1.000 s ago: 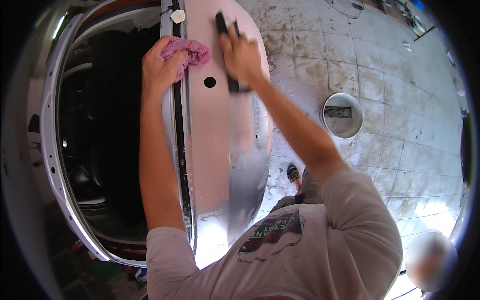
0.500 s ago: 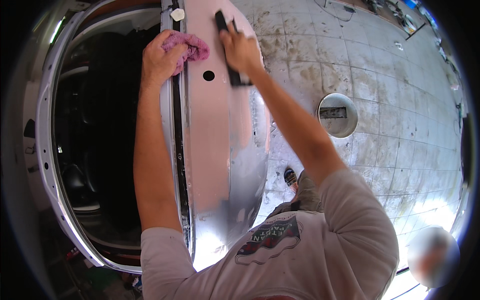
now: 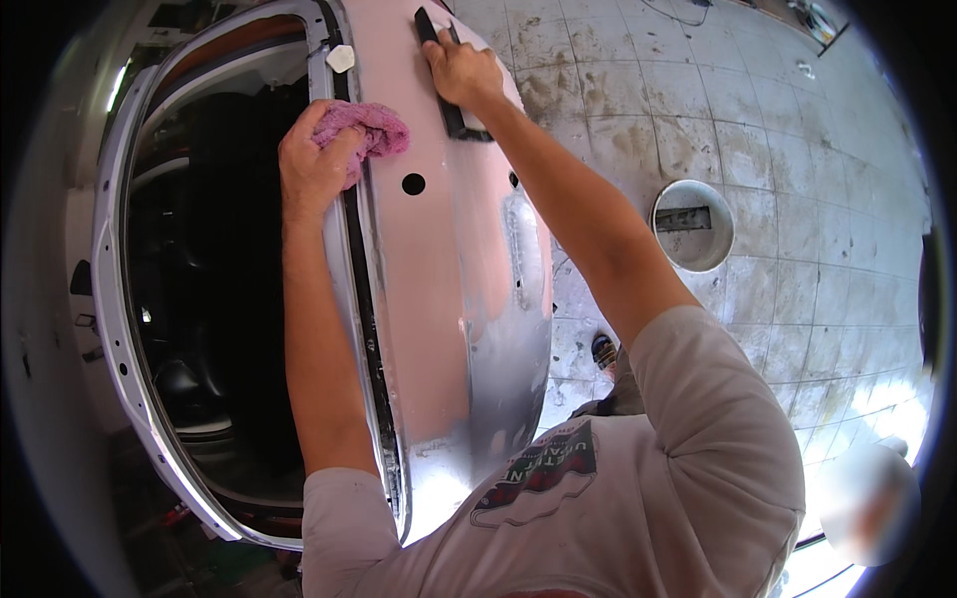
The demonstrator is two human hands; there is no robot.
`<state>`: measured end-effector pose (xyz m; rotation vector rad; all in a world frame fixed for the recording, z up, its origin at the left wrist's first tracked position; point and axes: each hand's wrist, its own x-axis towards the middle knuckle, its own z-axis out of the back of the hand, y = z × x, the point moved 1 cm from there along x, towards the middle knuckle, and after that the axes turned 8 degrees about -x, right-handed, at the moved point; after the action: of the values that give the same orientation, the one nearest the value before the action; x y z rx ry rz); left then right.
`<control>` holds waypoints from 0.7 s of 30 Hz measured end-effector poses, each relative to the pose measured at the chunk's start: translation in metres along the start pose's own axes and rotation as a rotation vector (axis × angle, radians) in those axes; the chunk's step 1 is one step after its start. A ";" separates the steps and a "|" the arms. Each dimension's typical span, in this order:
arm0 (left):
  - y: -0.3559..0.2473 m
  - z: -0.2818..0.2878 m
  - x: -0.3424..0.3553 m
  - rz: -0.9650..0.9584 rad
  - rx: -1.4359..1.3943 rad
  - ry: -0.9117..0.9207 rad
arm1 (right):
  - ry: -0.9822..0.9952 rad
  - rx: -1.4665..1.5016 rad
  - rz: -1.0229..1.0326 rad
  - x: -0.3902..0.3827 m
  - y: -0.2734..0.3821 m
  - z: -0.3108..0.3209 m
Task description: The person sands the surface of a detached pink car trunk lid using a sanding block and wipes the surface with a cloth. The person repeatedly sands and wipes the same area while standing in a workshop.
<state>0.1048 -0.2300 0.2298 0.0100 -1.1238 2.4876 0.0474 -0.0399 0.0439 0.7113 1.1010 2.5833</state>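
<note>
Stretched out ahead, my right hand (image 3: 467,75) is closed around a long black sanding block (image 3: 455,122). The block lies on the far part of a curved car body panel (image 3: 424,319), which is mostly pinkish with a shiny grey area nearer me. My left hand (image 3: 307,164) grips a crumpled pink cloth (image 3: 377,130) at the panel's left edge, beside the dark seam. Just beyond the cloth sits a small whitish piece (image 3: 341,60). A round black hole (image 3: 413,183) opens in the panel between the two hands, nearer to me.
Left of the panel is a large dark glazed opening (image 3: 219,249) within a pale metal frame (image 3: 112,289). A white bucket (image 3: 722,234) stands on the stained tiled floor (image 3: 778,149) to the right, a dark oblong piece inside it. A blurred round patch covers something at lower right.
My right hand has slid the sanding block farther away along the panel, past the hole. The left hand stays on the cloth near the same spot. The whole view has shifted slightly.
</note>
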 end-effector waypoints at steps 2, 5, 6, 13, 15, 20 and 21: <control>0.016 0.011 -0.013 0.074 -0.010 -0.019 | 0.031 0.111 -0.047 -0.070 0.035 0.023; 0.019 0.009 -0.013 0.094 -0.042 -0.024 | -0.099 0.164 0.179 -0.210 0.051 0.076; 0.021 0.013 -0.015 0.091 -0.021 -0.026 | -0.040 0.193 0.161 -0.243 0.059 0.091; 0.011 0.018 -0.011 0.052 0.047 -0.019 | 0.191 0.155 -0.111 -0.057 0.028 0.037; 0.009 0.004 0.000 0.038 0.002 -0.010 | 0.169 0.042 -0.164 -0.002 -0.005 0.014; 0.022 0.014 -0.012 0.089 0.061 -0.040 | 0.088 0.209 -0.050 -0.146 0.040 0.061; 0.016 0.013 -0.012 0.055 0.077 -0.035 | -0.049 0.156 0.087 -0.199 0.042 0.066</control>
<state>0.1083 -0.2531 0.2253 0.0448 -1.0543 2.5881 0.2500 -0.1078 0.0463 0.8719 1.2943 2.5564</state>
